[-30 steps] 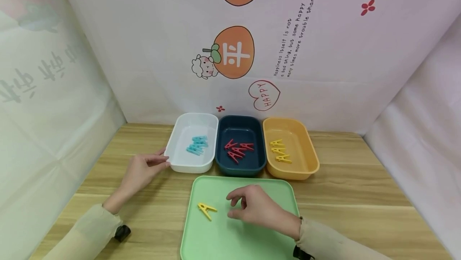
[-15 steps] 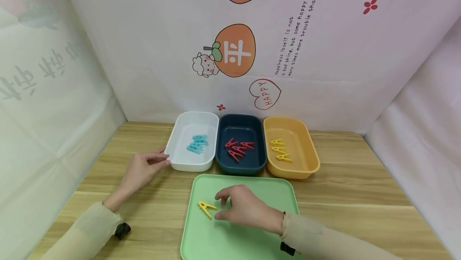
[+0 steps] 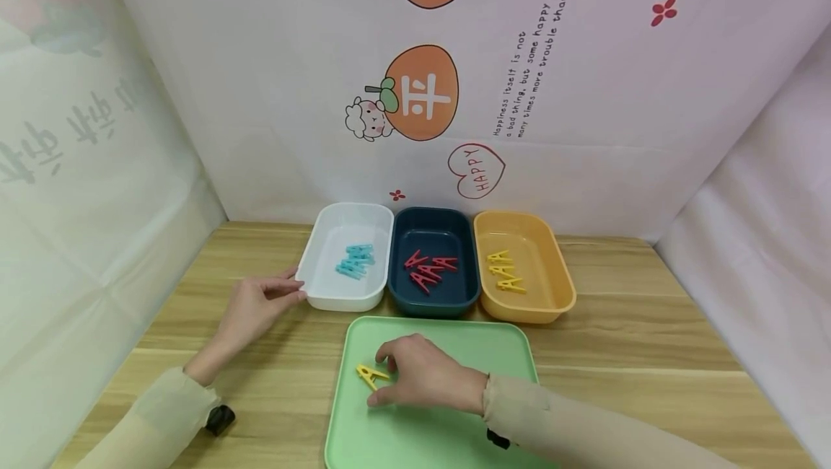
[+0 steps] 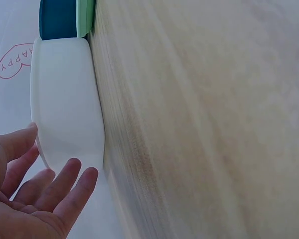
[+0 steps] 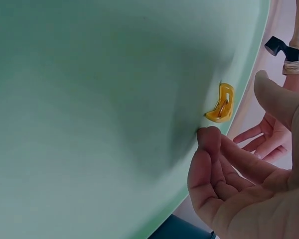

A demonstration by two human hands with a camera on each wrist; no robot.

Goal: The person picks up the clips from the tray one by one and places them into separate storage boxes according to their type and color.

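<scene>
A yellow clothes peg (image 3: 371, 375) lies on the left part of the green tray (image 3: 441, 447). My right hand (image 3: 422, 375) hovers just right of it, thumb and index finger apart on either side of the peg's right end. In the right wrist view, a gap shows between this peg (image 5: 223, 103) and my fingertips (image 5: 209, 137). My left hand (image 3: 256, 310) touches the near left corner of the white box (image 3: 344, 303). In the left wrist view, my thumb (image 4: 22, 139) meets the rim of this box and the other fingers are spread, loosely bent.
Blue pegs (image 3: 355, 260) lie in the white box, several red pegs (image 3: 428, 270) in the dark blue box (image 3: 431, 224), and yellow pegs (image 3: 503, 272) in the orange box (image 3: 539, 238). These boxes stand side by side behind the tray, before a printed cloth (image 3: 292, 94).
My right hand has moved left across the tray to the yellow peg, its thumb and index finger spreading wider. My left hand stays at the white box.
</scene>
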